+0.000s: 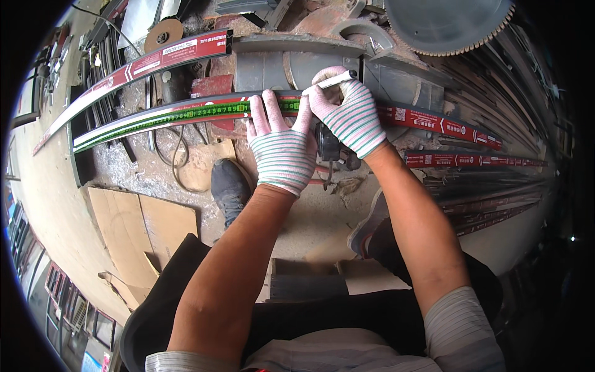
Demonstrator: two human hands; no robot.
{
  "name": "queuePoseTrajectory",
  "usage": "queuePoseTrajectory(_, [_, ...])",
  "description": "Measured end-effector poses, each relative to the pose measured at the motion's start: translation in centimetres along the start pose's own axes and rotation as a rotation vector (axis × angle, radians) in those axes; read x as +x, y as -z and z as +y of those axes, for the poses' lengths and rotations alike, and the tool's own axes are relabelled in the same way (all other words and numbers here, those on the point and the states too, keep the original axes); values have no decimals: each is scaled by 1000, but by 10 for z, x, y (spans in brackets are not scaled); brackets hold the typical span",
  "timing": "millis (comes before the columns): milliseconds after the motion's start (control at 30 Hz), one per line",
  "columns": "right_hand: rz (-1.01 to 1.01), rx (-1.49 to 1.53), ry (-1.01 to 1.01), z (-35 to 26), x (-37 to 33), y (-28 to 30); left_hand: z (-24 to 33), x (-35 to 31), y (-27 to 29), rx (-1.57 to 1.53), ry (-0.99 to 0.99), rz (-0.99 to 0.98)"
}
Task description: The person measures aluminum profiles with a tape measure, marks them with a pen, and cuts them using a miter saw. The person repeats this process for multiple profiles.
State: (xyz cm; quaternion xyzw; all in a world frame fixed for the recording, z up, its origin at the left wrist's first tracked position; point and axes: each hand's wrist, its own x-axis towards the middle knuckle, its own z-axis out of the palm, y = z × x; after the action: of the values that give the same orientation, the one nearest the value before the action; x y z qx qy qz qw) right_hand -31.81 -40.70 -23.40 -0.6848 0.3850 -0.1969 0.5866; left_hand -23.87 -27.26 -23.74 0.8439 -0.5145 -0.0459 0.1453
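My left hand (279,146), in a striped knit glove, rests with fingers spread on a green tape measure blade (204,111). The blade lies stretched along a long metal profile (449,124) covered in red printed film. In my right hand (350,115), gloved alike, a white marker pen (338,80) is held slantwise, its dark end up to the right. The pen's lower end is beside the profile's upper edge, close to my left thumb; whether it touches cannot be seen. Below my right hand sits a black part (327,142), partly hidden.
A large toothed saw blade (449,22) stands at the far right, near a grey metal saw bed (260,68). Another red-filmed profile (133,74) lies at the far left. More profiles (496,204) are stacked on the right. Flattened cardboard (139,229) lies near my shoe (229,189).
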Motion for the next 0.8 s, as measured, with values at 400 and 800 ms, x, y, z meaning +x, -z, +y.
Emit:
queuePoseTrajectory(400, [-47, -76, -10, 2, 2, 1, -1, 0, -4, 1, 5, -3])
queuePoseTrajectory(800, [-41, -126, 30, 2, 2, 1, -1, 1, -3, 21, -5, 25])
